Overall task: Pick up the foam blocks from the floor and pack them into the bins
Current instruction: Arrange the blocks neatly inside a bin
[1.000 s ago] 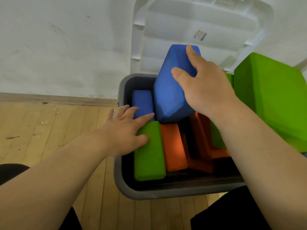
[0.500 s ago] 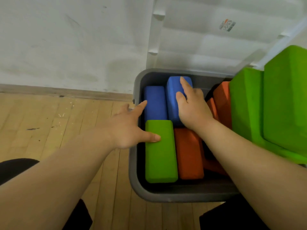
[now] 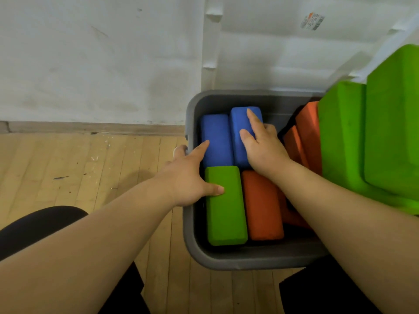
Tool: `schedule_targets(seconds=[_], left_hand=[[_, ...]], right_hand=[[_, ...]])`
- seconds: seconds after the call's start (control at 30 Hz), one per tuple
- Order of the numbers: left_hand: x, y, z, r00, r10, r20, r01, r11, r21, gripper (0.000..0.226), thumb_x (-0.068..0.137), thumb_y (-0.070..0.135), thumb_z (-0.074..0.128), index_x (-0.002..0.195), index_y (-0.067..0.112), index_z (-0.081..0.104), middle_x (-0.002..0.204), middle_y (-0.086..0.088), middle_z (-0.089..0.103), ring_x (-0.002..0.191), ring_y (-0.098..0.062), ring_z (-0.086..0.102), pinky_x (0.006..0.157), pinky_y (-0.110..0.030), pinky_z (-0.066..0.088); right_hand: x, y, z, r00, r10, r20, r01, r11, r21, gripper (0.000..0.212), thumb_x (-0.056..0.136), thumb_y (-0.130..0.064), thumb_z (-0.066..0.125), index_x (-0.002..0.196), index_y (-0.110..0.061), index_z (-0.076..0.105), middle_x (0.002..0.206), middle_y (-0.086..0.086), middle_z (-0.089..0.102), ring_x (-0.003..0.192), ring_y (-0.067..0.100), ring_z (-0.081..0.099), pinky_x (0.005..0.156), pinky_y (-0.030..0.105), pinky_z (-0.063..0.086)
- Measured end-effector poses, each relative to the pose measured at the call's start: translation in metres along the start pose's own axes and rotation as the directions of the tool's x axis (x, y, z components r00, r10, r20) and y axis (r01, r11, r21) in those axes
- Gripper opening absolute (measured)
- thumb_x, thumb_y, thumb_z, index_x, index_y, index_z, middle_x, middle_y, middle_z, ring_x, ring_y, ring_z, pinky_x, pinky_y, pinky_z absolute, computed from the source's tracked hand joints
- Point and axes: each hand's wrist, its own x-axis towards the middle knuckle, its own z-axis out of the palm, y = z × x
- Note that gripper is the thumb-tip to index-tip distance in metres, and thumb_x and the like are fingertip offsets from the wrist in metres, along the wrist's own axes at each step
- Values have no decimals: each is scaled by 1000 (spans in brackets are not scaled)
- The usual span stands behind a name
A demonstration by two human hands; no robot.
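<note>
1. Foam blocks (image 3: 226, 225) lie in a gray bin (image 3: 192, 243) at centre right of the frame, on the wood floor (image 3: 90, 168).
2. Four lie flat, side by side in two rows. The left blue block (image 3: 215, 137) and right blue block (image 3: 240, 152) are in the far row. The green block (image 3: 229, 223) and orange block (image 3: 260, 207) are in the near row.
3. Further right, orange blocks (image 3: 308, 132) stand on edge, touching the big green blocks (image 3: 340, 141) at the right edge of the frame. These hide the bin's right side, and I cannot tell whether they stand inside it.
4. The left hand (image 3: 186, 177) is spread wide over the bin's left rim. Its thumb lies on the green block and its index tip on the left blue block, while the other fingers hang outside the rim.
5. The right hand (image 3: 263, 150) holds the right blue block from above. Index finger and thumb lie along its top, and the other fingers curl over its right edge.
6. A white lid (image 3: 272, 55) with a label (image 3: 312, 21) leans upright behind the bin, in the upper right, against the wall (image 3: 90, 53).
7. A baseboard (image 3: 90, 128) runs across the middle left.
8. Dark clothing (image 3: 34, 230) shows in the lower corners.
</note>
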Motion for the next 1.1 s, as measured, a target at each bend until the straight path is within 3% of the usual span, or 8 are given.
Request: schedule_targets(seconds=[0.1, 0.27, 0.43, 0.6, 0.77, 0.87, 1.0, 1.1], left_hand=[[0, 2, -1, 1000, -9, -4, 9, 999, 52, 122, 69, 68, 81, 156, 55, -3, 169, -7, -4, 148, -38, 32, 116, -43, 35], [3, 4, 4, 997, -65, -30, 68, 991, 119, 127, 67, 68, 83, 154, 57, -8, 166, 0, -2, 139, -37, 44, 107, -50, 48], [5, 5, 10, 989, -108, -105, 130, 964, 231, 122, 69, 70, 80, 154, 55, -6, 160, 0, 12, 127, -34, 52, 94, -51, 53], [10, 16, 8, 983, -139, -124, 175, 918, 355, 122, 69, 74, 77, 156, 49, -6, 153, -7, 19, 123, -35, 54, 92, -51, 47], [10, 12, 9, 987, -120, -106, 148, 936, 318, 123, 67, 77, 76, 156, 52, -4, 150, -6, 22, 125, -35, 51, 95, -53, 52], [9, 11, 8, 990, -94, -101, 121, 945, 305, 121, 66, 80, 75, 156, 54, -2, 153, -7, 20, 125, -35, 50, 98, -51, 51], [8, 10, 4, 993, -74, -87, 95, 958, 272, 120, 64, 83, 73, 155, 56, 0, 155, -6, 17, 123, -34, 54, 95, -48, 54], [8, 7, 5, 994, -72, -85, 92, 960, 263, 119, 63, 84, 72, 155, 57, 2, 150, -7, 22, 121, -34, 54, 93, -48, 55]], right_hand=[[-17, 8, -8, 997, -46, 62, 43, 998, 51, 59, 108, -38, 42, 162, -38, 18, 165, 8, 30, 150, 22, 31, 115, 26, 22], [-33, 24, -5, 1000, -21, 4, 20, 999, 41, 65, 107, -37, 44, 163, -35, 11, 168, 0, 26, 152, 18, 29, 119, 26, 21], [-45, 22, 16, 999, -23, 45, 23, 1000, 4, 69, 104, -48, 45, 160, -48, 5, 166, 2, 29, 145, 25, 38, 114, 39, 36], [-35, 14, 21, 1000, 4, -27, -4, 1000, 9, 72, 101, -48, 53, 161, -45, 14, 159, 10, 39, 140, 29, 44, 112, 36, 37], [-35, 18, 24, 979, 146, -139, -110, 965, 238, 85, 92, -50, 69, 162, -31, 24, 159, 8, 41, 143, 23, 41, 116, 31, 31], [-50, 20, 21, 965, 240, -105, -191, 919, 346, 80, 96, -52, 63, 162, -34, 22, 162, 5, 37, 147, 21, 37, 118, 31, 29], [-101, 31, 17, 981, 192, 39, -196, 960, 198, 72, 103, -45, 53, 160, -47, 10, 166, 3, 31, 150, 20, 33, 115, 25, 25], [-117, 33, 19, 984, 149, 102, -159, 982, 100, 71, 106, -35, 50, 162, -43, 6, 165, 5, 31, 149, 19, 34, 107, 19, 27]])
